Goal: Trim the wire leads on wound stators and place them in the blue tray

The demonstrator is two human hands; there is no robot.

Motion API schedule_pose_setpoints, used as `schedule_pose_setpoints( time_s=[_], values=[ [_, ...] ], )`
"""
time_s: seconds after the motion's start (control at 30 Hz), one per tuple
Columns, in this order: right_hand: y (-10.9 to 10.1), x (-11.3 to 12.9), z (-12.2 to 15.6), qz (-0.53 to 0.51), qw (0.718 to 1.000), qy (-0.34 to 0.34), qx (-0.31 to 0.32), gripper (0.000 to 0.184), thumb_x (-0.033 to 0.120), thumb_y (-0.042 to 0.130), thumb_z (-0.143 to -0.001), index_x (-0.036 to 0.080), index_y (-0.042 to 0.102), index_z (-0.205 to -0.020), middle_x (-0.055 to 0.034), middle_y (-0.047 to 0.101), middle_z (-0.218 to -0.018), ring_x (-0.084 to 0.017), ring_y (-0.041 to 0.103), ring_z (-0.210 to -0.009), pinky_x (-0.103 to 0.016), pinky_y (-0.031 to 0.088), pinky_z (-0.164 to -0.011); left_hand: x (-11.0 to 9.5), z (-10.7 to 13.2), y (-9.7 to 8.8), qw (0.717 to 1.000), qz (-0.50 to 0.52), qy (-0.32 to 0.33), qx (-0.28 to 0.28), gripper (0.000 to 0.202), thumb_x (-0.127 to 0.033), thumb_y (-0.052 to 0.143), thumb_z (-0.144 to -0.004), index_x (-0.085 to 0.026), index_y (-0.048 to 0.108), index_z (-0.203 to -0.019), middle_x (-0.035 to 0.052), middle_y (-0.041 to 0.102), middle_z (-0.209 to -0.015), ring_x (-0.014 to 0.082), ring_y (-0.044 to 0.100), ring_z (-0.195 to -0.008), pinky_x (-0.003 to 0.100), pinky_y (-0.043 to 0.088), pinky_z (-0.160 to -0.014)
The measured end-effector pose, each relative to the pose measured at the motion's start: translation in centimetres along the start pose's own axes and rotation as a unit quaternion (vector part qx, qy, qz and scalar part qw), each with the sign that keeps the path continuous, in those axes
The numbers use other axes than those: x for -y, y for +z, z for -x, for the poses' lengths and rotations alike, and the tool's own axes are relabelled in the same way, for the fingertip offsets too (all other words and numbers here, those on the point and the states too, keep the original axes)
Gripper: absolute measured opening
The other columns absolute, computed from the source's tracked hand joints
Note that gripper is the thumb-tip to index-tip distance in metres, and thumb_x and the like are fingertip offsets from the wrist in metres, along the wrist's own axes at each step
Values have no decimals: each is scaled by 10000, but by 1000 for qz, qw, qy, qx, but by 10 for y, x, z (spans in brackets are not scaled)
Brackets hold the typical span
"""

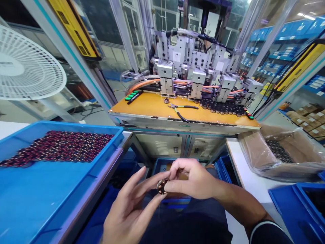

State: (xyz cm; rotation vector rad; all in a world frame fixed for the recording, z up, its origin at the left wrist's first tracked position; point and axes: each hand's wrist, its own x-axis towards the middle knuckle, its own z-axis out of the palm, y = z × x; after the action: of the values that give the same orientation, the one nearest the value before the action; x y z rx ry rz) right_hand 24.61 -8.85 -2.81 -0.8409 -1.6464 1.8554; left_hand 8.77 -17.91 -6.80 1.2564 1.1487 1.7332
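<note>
Head view, hands pinching disc, apart from tabletop edge

Grey floor is stretching behind; paned windows are standing beyond. Right: shelving is holding rows of blue bins; cardboard cartons are sitting stacked below; lights are glowing overhead. Nearer, white-topped table is standing.
</note>
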Motion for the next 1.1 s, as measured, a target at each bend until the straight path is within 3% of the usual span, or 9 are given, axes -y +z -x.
schedule_pose_setpoints(
  time_s=[0.2, 0.4, 0.6, 0.7, 0.87, 1.0, 1.1],
  values=[
    [19, -22, -2, -93, 995, -4, -30, 492, 585, 811, -691, 177, 541, -737, 42, 552, -618, -85, 468, -553, -239, 380, -566, 2, -6, -2, 999, 3, -3, -36, 625, -153, 830, -735, -343, 606, -1287, -10, 771, -999, 156, 746, -877, 247, 624, -795],
    [25, -43, 11, -185, 978, -43, -88, 420, 516, 773, -786, 168, 544, -736, 44, 555, -610, -73, 480, -542, -229, 377, -567, -1, -16, -2, 986, 139, -88, 0, 682, -182, 883, -674, -340, 606, -1277, -15, 741, -871, 112, 705, -687, 198, 595, -676],
    [13, -19, 17, -117, 993, -6, -33, 486, 517, 861, -664, 159, 572, -820, 41, 563, -691, -68, 484, -597, -217, 381, -573, 1, -16, -5, 978, 150, -138, 35, 697, -140, 889, -647, -357, 635, -1258, -3, 755, -880, 142, 729, -755, 226, 599, -724],
    [12, -13, 17, -82, 996, -9, -28, 466, 549, 813, -710, 169, 549, -768, 40, 552, -674, -73, 473, -594, -219, 369, -556, 4, -19, -10, 972, 145, -166, 81, 551, -113, 863, -672, -349, 714, -1147, 9, 762, -912, 147, 741, -758, 238, 611, -730],
    [17, -26, 20, -82, 993, -41, -73, 421, 561, 710, -814, 185, 529, -755, 42, 523, -647, -84, 455, -578, -232, 372, -552, 11, -25, -17, 961, 154, -187, 136, 262, -152, 863, -673, -267, 809, -902, 65, 758, -1025, 185, 751, -827, 250, 610, -757],
    [23, -37, 24, -79, 988, -84, -104, 353, 490, 687, -851, 182, 536, -769, 16, 554, -724, -99, 510, -628, -254, 419, -619, 16, -22, -13, 947, 207, -218, 111, 428, -324, 917, -589, -246, 810, -996, 119, 722, -1175, 252, 723, -967, 304, 598, -828],
    [22, -39, 27, -55, 986, -108, -118, 323, 454, 674, -864, 176, 546, -761, 8, 551, -745, -107, 520, -658, -263, 426, -643, 17, -15, -8, 955, 175, -231, 63, 397, -276, 936, -550, -252, 820, -928, 92, 726, -1162, 247, 683, -1076, 262, 564, -880]
  ],
)
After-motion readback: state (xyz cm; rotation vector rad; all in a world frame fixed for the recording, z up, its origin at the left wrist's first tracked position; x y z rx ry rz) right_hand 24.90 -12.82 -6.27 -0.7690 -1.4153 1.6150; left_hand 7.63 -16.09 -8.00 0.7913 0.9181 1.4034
